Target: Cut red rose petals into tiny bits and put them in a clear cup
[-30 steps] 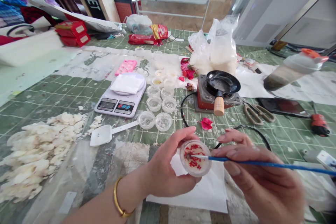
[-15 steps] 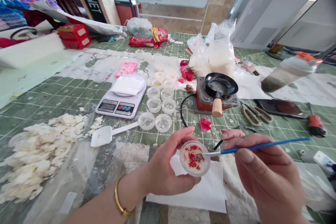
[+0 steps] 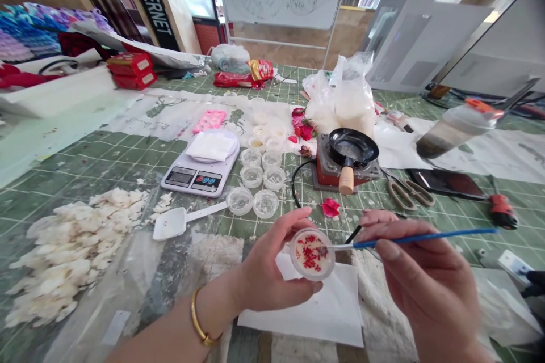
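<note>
My left hand (image 3: 272,269) is closed around a small clear plastic cup (image 3: 312,276), tilted toward me. Inside it is a pale, cream-coloured fill scattered with red shreds (image 3: 310,252). Between the thumb and fingers of my right hand (image 3: 419,272) is a thin blue paintbrush (image 3: 395,239), its tip touching the surface in the cup. Below the hands lies a sheet of white paper (image 3: 340,317). A pink-red petal (image 3: 331,207) rests just beyond the cup.
Several clear cups (image 3: 265,204) stand beyond my left hand, near a kitchen scale (image 3: 200,164) and a white scoop (image 3: 170,224). Pale flakes (image 3: 68,261) are heaped at left. A black pan (image 3: 353,147) sits on a small burner (image 3: 322,170); scissors (image 3: 409,191) lie to its right.
The camera view has tilted up slightly, so the table things sit lower in the picture. Both hands keep their hold, and the brush tip stays at the red shreds in the cup.
</note>
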Motion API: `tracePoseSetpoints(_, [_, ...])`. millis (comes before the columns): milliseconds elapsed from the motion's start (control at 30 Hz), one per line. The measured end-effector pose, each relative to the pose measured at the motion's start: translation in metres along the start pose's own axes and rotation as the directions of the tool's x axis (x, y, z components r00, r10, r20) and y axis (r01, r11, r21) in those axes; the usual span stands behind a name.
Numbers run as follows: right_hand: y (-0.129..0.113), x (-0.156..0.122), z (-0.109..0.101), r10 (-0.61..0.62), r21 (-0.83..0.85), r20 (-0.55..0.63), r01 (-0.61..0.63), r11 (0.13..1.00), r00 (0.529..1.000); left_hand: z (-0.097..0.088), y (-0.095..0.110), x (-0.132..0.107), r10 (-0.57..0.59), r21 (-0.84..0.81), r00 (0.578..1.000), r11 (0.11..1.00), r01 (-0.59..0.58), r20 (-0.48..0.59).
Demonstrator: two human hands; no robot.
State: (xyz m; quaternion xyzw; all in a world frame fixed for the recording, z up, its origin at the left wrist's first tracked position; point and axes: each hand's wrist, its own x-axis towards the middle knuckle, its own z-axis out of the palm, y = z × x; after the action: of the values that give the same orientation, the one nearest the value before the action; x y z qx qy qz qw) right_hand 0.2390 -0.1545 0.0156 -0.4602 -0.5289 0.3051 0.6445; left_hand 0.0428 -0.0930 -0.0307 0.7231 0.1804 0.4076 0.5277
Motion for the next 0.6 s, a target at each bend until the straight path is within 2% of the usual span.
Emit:
tracePoseSetpoints(67, [-0.0005, -0.0021, 0.0024, -0.019, -0.045, 0.088, 0.023, 0.999, 0.996, 0.0005, -0.0003, -0.0004, 0.012, 0.027, 1.0, 1.0, -0.012, -0.003])
tracePoseSetpoints(133, [-0.0001, -0.0024, 0.0036, -0.018, -0.061, 0.128, 0.026, 0.998, 0.992, 0.0007, -0.0004, -0.0013, 0.016, 0.056, 1.0, 0.998, -0.015, -0.004])
tracePoseSetpoints(300, [0.0016, -0.0001, 0.0024, 0.016, 0.009, 0.097, -0.017, 1.0, 0.995, 0.0002, -0.001, -0.0017, 0.007, 0.074, 1.0, 0.997, -0.006, -0.008])
tracePoseSetpoints(467, [0.0018, -0.0003, 0.0046, 0.039, -0.057, 0.115, -0.032, 0.998, 0.993, -0.0004, -0.0018, -0.0007, 0.019, 0.078, 1.0, 0.997, -0.02, 0.011])
tracePoseSetpoints(600, [0.0022, -0.001, 0.0051, 0.048, -0.031, 0.115, -0.045, 0.999, 0.992, 0.0002, -0.0017, -0.0004, 0.035, 0.067, 0.999, 0.997, -0.036, 0.021])
